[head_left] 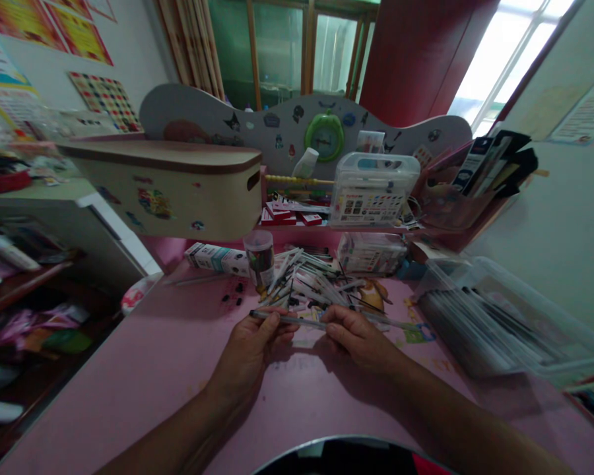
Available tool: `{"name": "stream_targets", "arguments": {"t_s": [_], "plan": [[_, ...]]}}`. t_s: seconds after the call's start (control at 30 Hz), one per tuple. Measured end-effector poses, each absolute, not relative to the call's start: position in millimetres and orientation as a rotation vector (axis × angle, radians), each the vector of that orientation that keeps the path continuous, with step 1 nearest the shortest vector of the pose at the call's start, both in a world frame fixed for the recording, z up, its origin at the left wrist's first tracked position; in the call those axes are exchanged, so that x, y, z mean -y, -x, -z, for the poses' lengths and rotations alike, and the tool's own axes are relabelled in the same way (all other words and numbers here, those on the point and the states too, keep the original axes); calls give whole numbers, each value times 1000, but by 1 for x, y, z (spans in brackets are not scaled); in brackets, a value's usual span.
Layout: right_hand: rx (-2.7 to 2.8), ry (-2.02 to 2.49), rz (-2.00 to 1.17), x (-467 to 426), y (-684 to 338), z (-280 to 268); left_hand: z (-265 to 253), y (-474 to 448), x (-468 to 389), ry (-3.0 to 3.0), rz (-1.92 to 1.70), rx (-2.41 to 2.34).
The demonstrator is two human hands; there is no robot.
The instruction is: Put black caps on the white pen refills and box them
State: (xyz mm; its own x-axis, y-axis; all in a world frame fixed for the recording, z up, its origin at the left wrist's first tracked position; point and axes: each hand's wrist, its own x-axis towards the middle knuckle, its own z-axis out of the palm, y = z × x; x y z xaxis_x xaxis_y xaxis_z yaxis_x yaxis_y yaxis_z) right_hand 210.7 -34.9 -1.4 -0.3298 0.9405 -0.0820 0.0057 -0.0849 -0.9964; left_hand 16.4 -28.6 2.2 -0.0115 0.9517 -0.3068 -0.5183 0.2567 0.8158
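The pen is slim and straight, its barrel pale and see-through-looking, with a dark end at the left; it lies almost level above the near part of the pink desk, tipping slightly down to the right; any print on it is too small to read. The left hand has its grip closed round the dark-ended half, thumb on top; the right hand has a narrow grip, thumb and fingers pinched at the other end, hiding that tip. Just beyond is a loose pile of similar pale sticks, some dark; small black bits lie left of it; a clear box of dark-tipped pens stands on the right.
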Motion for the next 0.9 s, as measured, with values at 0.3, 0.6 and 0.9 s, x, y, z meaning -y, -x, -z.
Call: {"name": "stream_targets", "arguments": {"t_s": [0.3,0.6,0.9], "plan": [[1256,1045,-1767,34,-215,-1,-1,-15,31,-619,-1223,-1015],[2292,1214,-998,26,-224,-30,-6,-25,46,-738,-1026,-957],[2249,1424,-337,59,-310,-134,-3,-15,40,-777,-1019,-1091]]}}
